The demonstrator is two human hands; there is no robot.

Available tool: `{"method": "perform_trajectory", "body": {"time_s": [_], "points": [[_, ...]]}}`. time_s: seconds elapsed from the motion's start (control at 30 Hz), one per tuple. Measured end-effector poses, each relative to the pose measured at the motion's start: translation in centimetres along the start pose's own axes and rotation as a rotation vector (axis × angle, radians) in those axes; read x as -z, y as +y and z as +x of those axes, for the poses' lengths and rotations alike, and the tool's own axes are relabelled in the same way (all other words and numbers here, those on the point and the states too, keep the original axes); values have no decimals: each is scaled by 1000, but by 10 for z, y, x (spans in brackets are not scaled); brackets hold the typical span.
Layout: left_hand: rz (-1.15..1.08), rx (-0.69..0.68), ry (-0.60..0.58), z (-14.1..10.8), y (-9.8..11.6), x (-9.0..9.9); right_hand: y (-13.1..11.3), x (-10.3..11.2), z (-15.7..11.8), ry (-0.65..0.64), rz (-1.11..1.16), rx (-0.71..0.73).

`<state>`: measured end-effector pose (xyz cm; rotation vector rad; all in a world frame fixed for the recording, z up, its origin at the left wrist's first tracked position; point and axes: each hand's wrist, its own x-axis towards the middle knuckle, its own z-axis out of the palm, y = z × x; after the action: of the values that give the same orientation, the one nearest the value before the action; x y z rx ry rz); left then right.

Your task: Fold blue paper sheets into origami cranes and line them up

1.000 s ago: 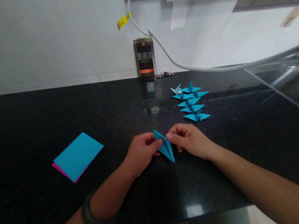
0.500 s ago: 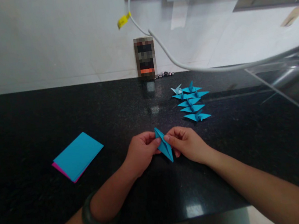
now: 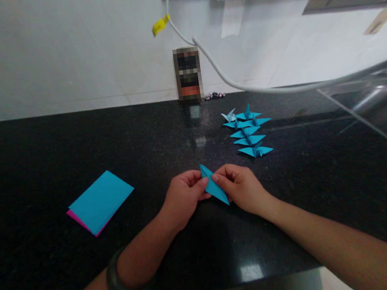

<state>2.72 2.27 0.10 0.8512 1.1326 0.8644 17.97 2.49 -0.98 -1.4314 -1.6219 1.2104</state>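
Head view: left hand [image 3: 183,198] and right hand [image 3: 240,186] both pinching narrow blue paper fold [image 3: 214,189] just above black bench [image 3: 23,188], near front edge. Crease best kept sharp, edges aligned, grip close to fold line. Finished blue cranes [image 3: 248,132] lined up beyond; paper stack [image 3: 101,202] left.

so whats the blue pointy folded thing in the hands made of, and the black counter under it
The blue pointed folded piece, pinched between the left hand and right hand, looks like thin matte paper: sharp creases, flat facets, no shine. The black speckled countertop looks like polished stone, possibly granite: fine pale flecks and mirror-like reflections of light.
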Motion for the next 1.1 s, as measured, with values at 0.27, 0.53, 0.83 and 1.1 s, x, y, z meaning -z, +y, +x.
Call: {"method": "perform_trajectory", "body": {"time_s": [0.27,0.53,0.83,1.1], "points": [[32,-16,-24,-1,-1,2,0,-1,0,15,-47,42],[81,-164,62,0,-2,3,0,-2,-3,-59,-65,111],[129,-145,120,-3,1,3,-6,1,-5,-148,-70,120],[56,-146,52,-1,1,4,1,5,-1,-133,-13,80]]}}
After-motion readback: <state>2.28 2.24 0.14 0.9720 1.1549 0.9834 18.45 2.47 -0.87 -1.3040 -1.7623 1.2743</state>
